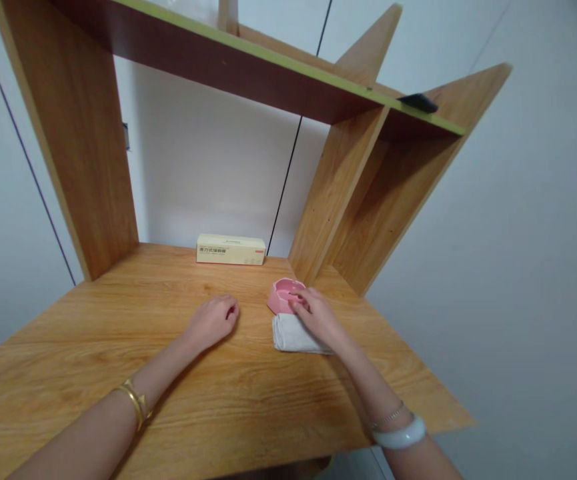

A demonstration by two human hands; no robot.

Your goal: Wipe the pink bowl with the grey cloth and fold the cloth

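A pink bowl-like dish (277, 300) with an angular rim stands on the wooden desk, right of centre. Directly in front of it lies a folded light grey cloth (295, 335). My right hand (315, 313) is over the dish's right side and the cloth, thumb and fingers apart, with nothing visible between them. Whether the fingertips touch the dish is unclear. My left hand (214, 320) rests on the desk to the left of the dish, its fingers curled in and nothing seen in them.
A long cream box (231, 251) stands at the back of the wooden desk (208, 407). Upright panels and a shelf (248, 63) frame the desk's back and sides. A dark flat object (419, 102) sits on the shelf at the upper right.
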